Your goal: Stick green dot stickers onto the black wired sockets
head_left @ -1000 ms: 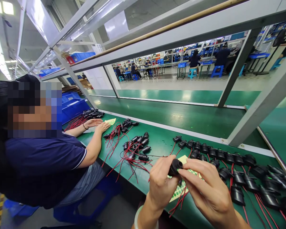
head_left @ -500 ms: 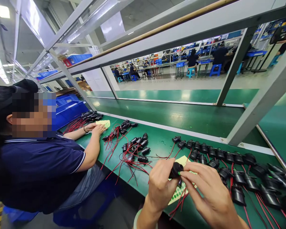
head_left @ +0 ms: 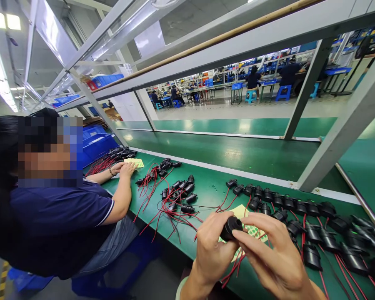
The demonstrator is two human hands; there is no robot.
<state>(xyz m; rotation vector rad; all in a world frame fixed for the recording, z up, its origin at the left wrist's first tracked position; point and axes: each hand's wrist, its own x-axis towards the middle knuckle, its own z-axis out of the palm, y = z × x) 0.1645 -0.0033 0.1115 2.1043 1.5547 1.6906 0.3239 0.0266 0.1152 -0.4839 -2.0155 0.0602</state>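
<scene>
My left hand (head_left: pixel 208 246) is closed round a black cylindrical plastic part (head_left: pixel 229 228), its ribbed, open end facing right. The fingers of my right hand (head_left: pixel 278 252) are at that end, with the thumb pressed on the rim and the index finger bent above. Whatever lies under the thumb is hidden. Beneath both hands is a pale yellow sheet (head_left: pixel 240 211) of round green stickers, partly covered by them. Red wires (head_left: pixel 229 273) hang down below the hands; I cannot tell which part they belong to.
Rows of black parts with red wires (head_left: pixel 312 254) lie right of my hands. A tangled pile of similar parts (head_left: pixel 178 193) lies to the left on the green table (head_left: pixel 203 187). A co-worker (head_left: pixel 59 225) sits there, hands on another sticker sheet (head_left: pixel 139 163). A metal post (head_left: pixel 340 108) stands ahead.
My right thumb has moved onto the black part's rim. The green sticker seen at my right fingertips earlier is now out of sight. My left hand keeps its hold.
</scene>
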